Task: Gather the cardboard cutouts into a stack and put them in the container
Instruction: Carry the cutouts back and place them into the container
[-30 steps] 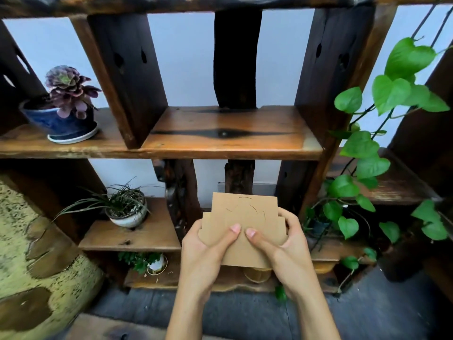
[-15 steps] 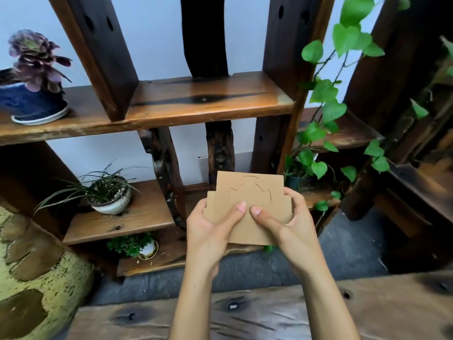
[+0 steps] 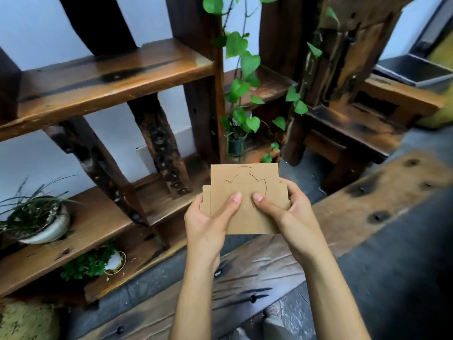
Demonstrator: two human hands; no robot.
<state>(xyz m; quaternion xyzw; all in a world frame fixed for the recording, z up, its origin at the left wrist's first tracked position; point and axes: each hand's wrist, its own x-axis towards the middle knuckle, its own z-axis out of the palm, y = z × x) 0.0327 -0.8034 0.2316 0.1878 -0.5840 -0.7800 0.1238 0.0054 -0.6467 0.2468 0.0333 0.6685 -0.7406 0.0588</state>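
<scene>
A stack of brown cardboard cutouts (image 3: 245, 190) is held upright in front of me, its edges uneven and a curved cut line showing on the front sheet. My left hand (image 3: 208, 224) grips its left side with the thumb on the face. My right hand (image 3: 291, 214) grips the right side the same way. A dark grey open container (image 3: 414, 72) sits far off at the upper right on a wooden ledge.
A dark wooden shelf unit (image 3: 110, 77) stands ahead with a grassy potted plant (image 3: 36, 217) at lower left, a small leafy pot (image 3: 98, 261) below it and a climbing vine (image 3: 245, 82). A wooden bench plank (image 3: 269, 261) runs under my arms over grey floor.
My view has swung right and down, so the shelf slid left and the grey container came into sight. Both hands kept their hold on the cardboard stack.
</scene>
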